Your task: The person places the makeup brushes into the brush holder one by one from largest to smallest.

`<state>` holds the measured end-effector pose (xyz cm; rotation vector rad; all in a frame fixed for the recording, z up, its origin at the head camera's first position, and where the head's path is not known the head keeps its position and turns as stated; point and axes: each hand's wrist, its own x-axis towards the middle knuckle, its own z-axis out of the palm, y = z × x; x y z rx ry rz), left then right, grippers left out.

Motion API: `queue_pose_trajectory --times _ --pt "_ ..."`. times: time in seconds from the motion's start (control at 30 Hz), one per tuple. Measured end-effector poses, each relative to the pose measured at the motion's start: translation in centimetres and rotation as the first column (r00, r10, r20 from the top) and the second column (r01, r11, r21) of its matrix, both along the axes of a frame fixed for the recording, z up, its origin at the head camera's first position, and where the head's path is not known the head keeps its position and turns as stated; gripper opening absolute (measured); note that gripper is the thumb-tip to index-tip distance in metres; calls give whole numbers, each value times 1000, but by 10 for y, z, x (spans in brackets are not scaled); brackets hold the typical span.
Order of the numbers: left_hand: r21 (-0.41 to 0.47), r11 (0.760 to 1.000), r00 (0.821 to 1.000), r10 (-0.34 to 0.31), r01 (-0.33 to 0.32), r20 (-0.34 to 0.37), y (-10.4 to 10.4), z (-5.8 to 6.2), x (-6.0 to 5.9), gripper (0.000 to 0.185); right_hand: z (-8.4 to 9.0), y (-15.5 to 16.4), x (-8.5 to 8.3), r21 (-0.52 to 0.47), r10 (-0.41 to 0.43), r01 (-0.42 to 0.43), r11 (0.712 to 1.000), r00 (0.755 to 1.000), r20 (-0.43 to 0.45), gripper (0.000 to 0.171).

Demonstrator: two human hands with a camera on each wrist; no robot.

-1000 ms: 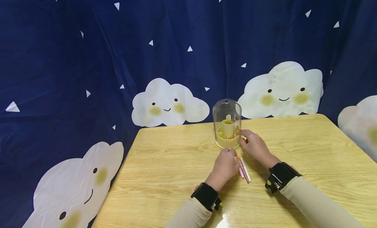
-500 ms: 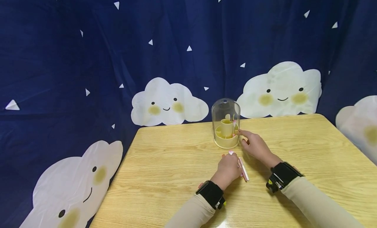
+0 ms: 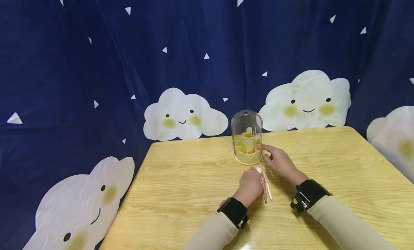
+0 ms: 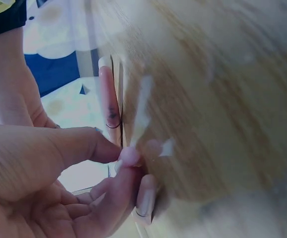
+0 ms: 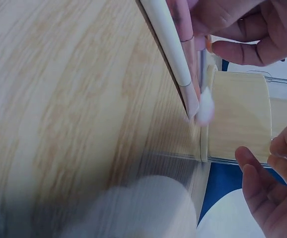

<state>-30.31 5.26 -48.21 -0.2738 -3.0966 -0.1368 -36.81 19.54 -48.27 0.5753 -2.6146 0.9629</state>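
My left hand (image 3: 251, 185) pinches a slim pen between thumb and forefinger; its white-and-pink tip (image 3: 260, 169) sticks out past the fingers. In the left wrist view, a pink round part (image 4: 130, 156) shows at the pinch. Beside that hand lie a white pen (image 3: 268, 187) and a pinkish pen (image 3: 263, 192) on the table. My right hand (image 3: 281, 163) reaches its forefinger to the right side of a cream round pen holder (image 3: 247, 158) under a clear dome (image 3: 246, 115). A few slim things stand in the holder, among them a pink one (image 3: 256, 142).
A light wooden table (image 3: 191, 178) spreads around both hands. Behind it hangs a dark blue curtain (image 3: 194, 27) printed with smiling clouds (image 3: 184, 113) and white triangles. The holder stands near the table's back edge.
My left hand has shifted slightly right and down, and the pen's white-and-pink tip has come into view beyond its fingers. The right hand stays at the holder's side.
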Motion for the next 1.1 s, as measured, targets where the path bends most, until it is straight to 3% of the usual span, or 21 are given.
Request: queue_pose_trajectory --times 0.2,0.33,0.47,0.67,0.8,0.97,1.1 --pt "96 995 999 -37 37 -3 -14 2 2 19 -1 -1 1 -6 1 -1 1000 1000 -2 44" --pt "241 970 998 -48 40 28 -25 6 2 29 -1 -1 2 -4 -3 3 1000 1000 -8 42" --pt "365 930 995 -70 42 65 -34 8 2 33 -2 -1 3 -12 -5 5 1000 1000 -7 41" --pt "529 846 987 -134 69 86 -45 3 2 16 -3 0 4 -12 -1 1 1000 1000 17 42" --pt "557 818 986 -167 140 -3 -51 0 0 6 -4 1 4 -7 -7 7 1000 1000 20 41" --pt "548 803 972 -179 233 -151 -59 -1 -7 6 -4 0 4 -8 -7 8 1000 1000 30 40" --pt "575 778 966 -172 253 -193 -66 0 -11 6 -4 -2 4 -17 -4 5 1000 999 38 43"
